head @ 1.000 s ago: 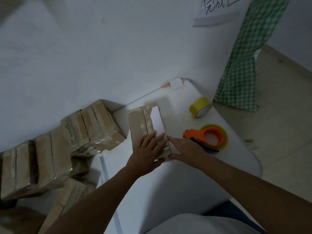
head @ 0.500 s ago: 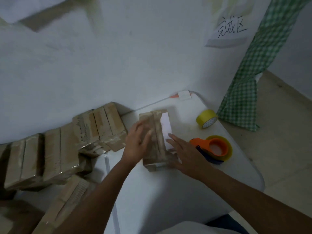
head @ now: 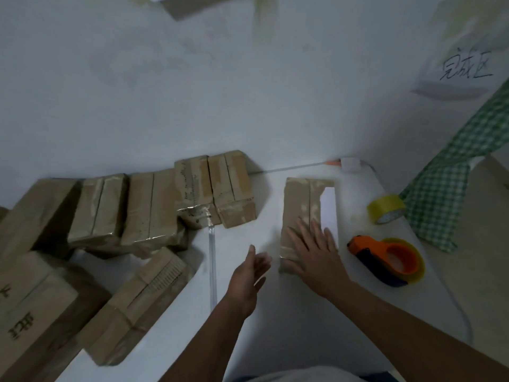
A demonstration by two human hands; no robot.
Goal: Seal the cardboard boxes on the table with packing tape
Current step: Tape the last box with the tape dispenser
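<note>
A long brown cardboard box [head: 300, 205] with a white label along its right side lies on the white table [head: 289, 312]. My right hand [head: 314, 255] lies flat on the box's near end, fingers spread. My left hand [head: 248, 277] hovers just left of the box with straight fingers, touching nothing. An orange tape dispenser [head: 385, 257] with a roll of clear yellowish tape sits right of the box. A loose yellow tape roll [head: 385, 208] stands behind it.
Several taped cardboard boxes [head: 154, 205] are piled along the wall to the left, with more boxes [head: 137, 299] lower left. A green checked cloth [head: 451, 183] hangs at the right. A paper sign [head: 465, 70] is on the wall.
My left hand has come off the box and moved to its left. My right hand has slid from the box's side onto its near top. The camera has tilted toward the box pile.
</note>
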